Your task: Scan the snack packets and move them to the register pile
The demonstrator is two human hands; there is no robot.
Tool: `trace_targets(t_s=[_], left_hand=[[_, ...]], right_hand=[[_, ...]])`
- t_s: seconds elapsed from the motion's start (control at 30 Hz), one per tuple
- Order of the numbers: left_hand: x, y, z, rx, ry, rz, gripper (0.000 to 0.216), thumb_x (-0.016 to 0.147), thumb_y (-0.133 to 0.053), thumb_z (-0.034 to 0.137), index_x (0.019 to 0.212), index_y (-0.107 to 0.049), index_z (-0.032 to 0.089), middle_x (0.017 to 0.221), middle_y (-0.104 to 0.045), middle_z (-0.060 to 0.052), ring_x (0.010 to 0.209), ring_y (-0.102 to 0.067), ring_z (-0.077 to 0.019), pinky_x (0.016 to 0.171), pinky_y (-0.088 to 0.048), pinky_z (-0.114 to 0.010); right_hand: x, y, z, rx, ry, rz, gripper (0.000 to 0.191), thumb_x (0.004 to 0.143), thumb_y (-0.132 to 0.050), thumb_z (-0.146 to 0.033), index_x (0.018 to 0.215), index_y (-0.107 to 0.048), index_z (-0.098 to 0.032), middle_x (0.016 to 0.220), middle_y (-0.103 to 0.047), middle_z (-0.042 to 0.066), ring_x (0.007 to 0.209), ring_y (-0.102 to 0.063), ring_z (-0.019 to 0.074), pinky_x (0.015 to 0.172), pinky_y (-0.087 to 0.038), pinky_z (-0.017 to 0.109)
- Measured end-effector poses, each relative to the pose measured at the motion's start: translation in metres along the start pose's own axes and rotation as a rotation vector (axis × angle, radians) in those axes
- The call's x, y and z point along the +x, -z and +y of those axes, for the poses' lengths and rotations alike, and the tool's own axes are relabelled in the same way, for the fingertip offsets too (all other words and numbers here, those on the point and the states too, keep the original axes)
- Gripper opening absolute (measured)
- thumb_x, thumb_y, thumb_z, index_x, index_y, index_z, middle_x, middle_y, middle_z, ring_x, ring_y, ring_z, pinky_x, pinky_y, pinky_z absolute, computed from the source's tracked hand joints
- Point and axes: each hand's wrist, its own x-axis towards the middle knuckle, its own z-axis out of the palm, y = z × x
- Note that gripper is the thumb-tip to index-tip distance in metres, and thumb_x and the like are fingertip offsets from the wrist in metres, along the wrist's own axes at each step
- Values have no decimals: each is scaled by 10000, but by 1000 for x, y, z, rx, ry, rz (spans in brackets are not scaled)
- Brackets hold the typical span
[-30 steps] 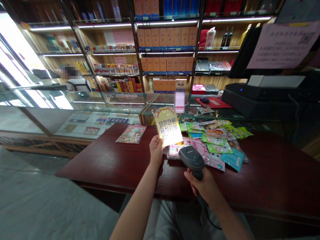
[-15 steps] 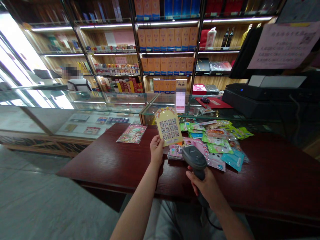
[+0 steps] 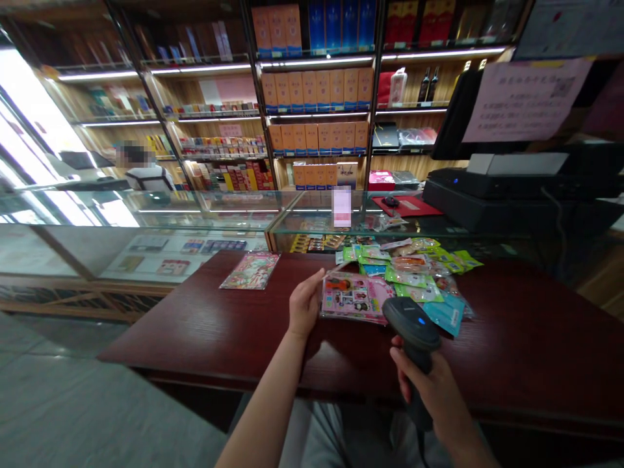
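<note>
My left hand (image 3: 303,304) is closed over the dark red table (image 3: 205,325), pinching a thin yellow sticker card (image 3: 332,269) that now shows only edge-on. Just right of it lies a pink sticker pack (image 3: 353,296) at the front of a heap of small colourful packets (image 3: 414,270). My right hand (image 3: 436,390) is wrapped round the handle of a black barcode scanner (image 3: 413,323), whose head has a small blue light and points toward the heap.
One pink packet (image 3: 251,270) lies apart on the table's left. A glass display counter (image 3: 195,208) runs behind the table. A black till machine (image 3: 511,188) stands at the right. Stocked shelves (image 3: 316,97) fill the back wall, with a person (image 3: 143,172) at the far left.
My left hand has lowered and tipped the yellow card from upright and face-on to nearly flat. The scanner has swung right and lower. The view has tilted down a little.
</note>
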Motion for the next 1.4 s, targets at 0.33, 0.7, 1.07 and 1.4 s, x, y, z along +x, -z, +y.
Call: trace_targets(t_s=[0.33, 0.7, 1.07, 1.4], left_hand=[[-4, -8, 7, 334, -315, -432, 352, 770, -617, 196, 1092, -715, 299, 1114, -716, -65, 1107, -636, -252, 998, -477, -445], [-3, -9, 4, 431, -186, -269, 301, 821, -612, 294, 1108, -699, 274, 1104, -707, -89, 1089, -613, -274, 1003, -439, -460], [46, 76, -49, 1250, 670, -95, 451, 817, -571, 372, 1198, -602, 134, 1309, -540, -249, 1286, -426, -414, 988, -352, -555], [56, 113, -74, 1404, 631, -347, 403, 884, -492, 365, 1105, -679, 85, 1120, -649, -272, 1097, -597, -374, 871, -457, -436]], right_hand=[[4, 12, 2, 56, -20, 7, 473, 685, -757, -539, 922, -599, -162, 404, -496, -91, 288, -414, 82, 304, -328, 182], [6, 8, -2, 2, -24, -35, 470, 685, -745, -547, 909, -597, -161, 402, -502, -86, 289, -404, 90, 317, -325, 203], [7, 6, -8, -49, 4, -35, 498, 672, -741, -567, 926, -616, -158, 428, -511, -76, 286, -426, 103, 288, -343, 214], [9, 2, -8, -51, 3, -67, 457, 711, -730, -548, 929, -611, -165, 437, -512, -77, 310, -443, 110, 326, -345, 222]])
